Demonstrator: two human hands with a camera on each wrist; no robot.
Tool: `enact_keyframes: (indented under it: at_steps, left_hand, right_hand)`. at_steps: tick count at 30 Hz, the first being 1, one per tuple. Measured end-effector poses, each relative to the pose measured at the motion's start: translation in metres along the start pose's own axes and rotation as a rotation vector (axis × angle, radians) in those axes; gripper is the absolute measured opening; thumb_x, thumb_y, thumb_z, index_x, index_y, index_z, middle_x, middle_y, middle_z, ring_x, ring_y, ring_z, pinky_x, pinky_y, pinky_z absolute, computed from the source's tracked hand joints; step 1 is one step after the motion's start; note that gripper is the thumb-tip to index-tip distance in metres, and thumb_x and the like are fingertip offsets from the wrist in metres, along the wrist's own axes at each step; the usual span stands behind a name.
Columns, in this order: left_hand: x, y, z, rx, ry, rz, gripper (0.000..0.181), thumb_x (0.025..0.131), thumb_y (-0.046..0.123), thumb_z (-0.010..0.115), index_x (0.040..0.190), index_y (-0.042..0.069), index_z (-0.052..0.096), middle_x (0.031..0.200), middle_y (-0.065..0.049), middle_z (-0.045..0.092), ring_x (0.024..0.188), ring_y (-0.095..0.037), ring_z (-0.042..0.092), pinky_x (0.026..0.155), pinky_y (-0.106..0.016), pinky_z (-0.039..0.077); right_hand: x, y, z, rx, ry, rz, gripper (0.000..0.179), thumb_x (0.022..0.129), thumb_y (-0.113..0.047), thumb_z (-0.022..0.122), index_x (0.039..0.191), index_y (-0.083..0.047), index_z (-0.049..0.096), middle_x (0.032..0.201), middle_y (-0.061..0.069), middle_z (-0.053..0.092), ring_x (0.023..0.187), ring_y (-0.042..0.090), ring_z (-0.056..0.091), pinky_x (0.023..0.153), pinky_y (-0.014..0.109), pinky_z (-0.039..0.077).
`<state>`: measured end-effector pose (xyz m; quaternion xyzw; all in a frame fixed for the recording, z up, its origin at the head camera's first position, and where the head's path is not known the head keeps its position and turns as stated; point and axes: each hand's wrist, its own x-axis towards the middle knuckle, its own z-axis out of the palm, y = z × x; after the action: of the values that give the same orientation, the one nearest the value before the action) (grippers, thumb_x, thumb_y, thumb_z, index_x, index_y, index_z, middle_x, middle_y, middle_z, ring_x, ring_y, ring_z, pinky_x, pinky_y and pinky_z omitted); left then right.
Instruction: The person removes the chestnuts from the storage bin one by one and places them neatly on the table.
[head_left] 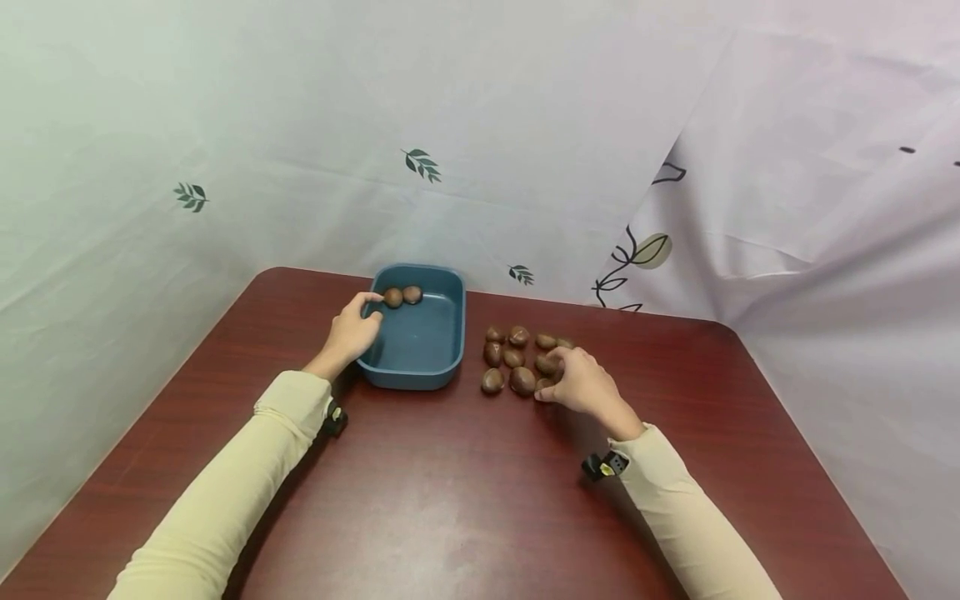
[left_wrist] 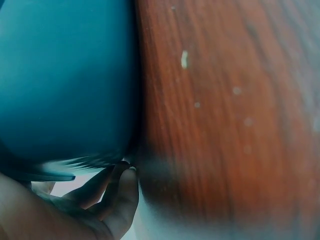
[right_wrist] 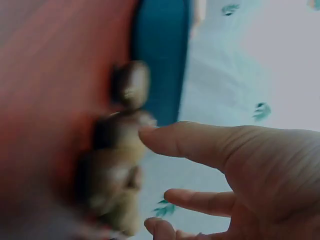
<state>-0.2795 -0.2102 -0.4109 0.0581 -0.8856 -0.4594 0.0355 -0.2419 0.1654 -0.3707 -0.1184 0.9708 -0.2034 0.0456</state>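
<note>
A blue plastic bin [head_left: 408, 381] stands on the table, with two glossy brown, rounded, chestnut-like pieces [head_left: 402, 296] at its back left. My left hand [head_left: 352, 332] grips the bin's left wall, thumb over the rim and fingers along the outside; the left wrist view shows those fingers [left_wrist: 122, 205] beside the wall. Several more brown pieces [head_left: 513, 357] lie loose to the right of the bin. Over their right edge is my right hand [head_left: 581, 381], thumb and fingers spread apart. In the right wrist view its fingers [right_wrist: 200, 142] overlap the blurred pieces [right_wrist: 134, 85], with nothing held.
The dark red wooden table [head_left: 442, 508] has rounded far corners. A pale cloth [head_left: 315, 125] with leaf prints hangs close behind and beside it. Small dark cameras [head_left: 603, 465] are strapped at both wrists, below the sleeve cuffs.
</note>
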Motion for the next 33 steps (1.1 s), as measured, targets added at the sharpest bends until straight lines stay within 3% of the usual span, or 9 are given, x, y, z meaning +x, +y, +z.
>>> enact_keyframes:
  at_steps: [6, 12, 20, 27, 33]
  left_hand:
    - [0.0, -0.001, 0.0, -0.004, 0.01, -0.008, 0.042, 0.103, 0.025, 0.04, 0.144, 0.018, 0.045, 0.138, -0.018, 0.05, 0.065, -0.028, 0.039, 0.068, -0.042, 0.037]
    - [0.001, -0.002, 0.001, -0.008, -0.003, -0.02, 0.043, 0.102, 0.026, 0.039, 0.145, 0.018, 0.044, 0.135, -0.018, 0.05, 0.06, -0.024, 0.035, 0.066, -0.041, 0.036]
    - [0.0, -0.001, 0.003, -0.009, -0.004, -0.019, 0.043, 0.103, 0.025, 0.039, 0.145, 0.018, 0.044, 0.131, -0.018, 0.052, 0.061, -0.025, 0.036, 0.067, -0.041, 0.036]
    - [0.001, -0.002, 0.002, -0.013, 0.008, -0.007, 0.042, 0.103, 0.025, 0.04, 0.144, 0.018, 0.045, 0.143, -0.017, 0.047, 0.068, -0.029, 0.04, 0.07, -0.042, 0.037]
    - [0.001, -0.002, 0.003, -0.015, 0.008, -0.003, 0.043, 0.102, 0.026, 0.04, 0.144, 0.019, 0.045, 0.142, -0.018, 0.047, 0.068, -0.029, 0.04, 0.07, -0.043, 0.037]
  right_hand:
    - [0.011, -0.031, -0.016, 0.082, 0.036, -0.109, 0.051, 0.081, -0.03, 0.079, 0.123, -0.005, 0.064, 0.114, 0.016, 0.065, 0.103, 0.031, 0.061, 0.083, 0.048, 0.05]
    - [0.032, -0.064, -0.015, 0.198, 0.009, -0.186, 0.046, 0.085, -0.025, 0.074, 0.125, -0.005, 0.061, 0.117, 0.014, 0.064, 0.108, 0.031, 0.061, 0.088, 0.045, 0.05]
    - [0.057, -0.101, -0.008, 0.28, -0.041, -0.184, 0.048, 0.088, -0.029, 0.073, 0.129, -0.008, 0.059, 0.128, 0.017, 0.059, 0.114, 0.029, 0.056, 0.092, 0.045, 0.048]
    - [0.074, -0.127, -0.009, 0.374, -0.147, -0.161, 0.049, 0.092, -0.026, 0.07, 0.135, -0.009, 0.055, 0.131, 0.018, 0.057, 0.097, 0.028, 0.065, 0.078, 0.041, 0.054]
    - [0.104, -0.147, -0.003, 0.486, -0.194, -0.13, 0.049, 0.094, -0.022, 0.068, 0.139, -0.007, 0.053, 0.134, 0.02, 0.055, 0.097, 0.03, 0.066, 0.079, 0.047, 0.056]
